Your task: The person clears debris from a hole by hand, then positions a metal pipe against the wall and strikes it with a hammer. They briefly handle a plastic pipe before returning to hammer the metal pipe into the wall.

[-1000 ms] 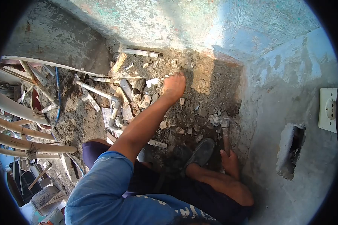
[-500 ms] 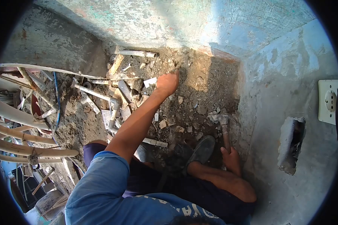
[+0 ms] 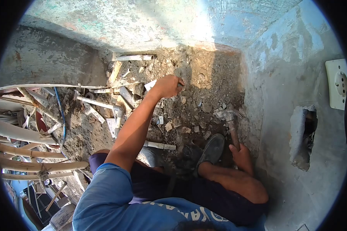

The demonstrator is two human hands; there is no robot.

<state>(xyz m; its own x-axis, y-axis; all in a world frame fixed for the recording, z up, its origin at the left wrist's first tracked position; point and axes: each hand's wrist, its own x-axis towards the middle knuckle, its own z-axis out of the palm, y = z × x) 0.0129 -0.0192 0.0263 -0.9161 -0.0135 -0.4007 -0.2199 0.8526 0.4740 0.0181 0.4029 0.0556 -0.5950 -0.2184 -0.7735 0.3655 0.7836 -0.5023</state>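
Observation:
My left hand (image 3: 169, 86) is over the rubble, its fingers closed round a small piece that I cannot make out, beside a white shard (image 3: 150, 85). My right hand (image 3: 241, 157) is wrapped round the wooden handle of a hammer (image 3: 233, 133), low at the right near the wall. The hammer's head points away from me and rests on the broken ground (image 3: 204, 92). My shoe (image 3: 212, 149) is just left of the handle.
White pipes (image 3: 98, 102) and a loose pipe piece (image 3: 133, 57) lie at the left and back. Bamboo poles (image 3: 46, 166) stick in from the left. A wall (image 3: 273, 134) with a hole (image 3: 305, 136) and a socket (image 3: 338, 84) stands at the right.
My left hand has drawn back a little toward me and left, its fingers now curled round something small. My right hand still holds the hammer. The view has shifted slightly.

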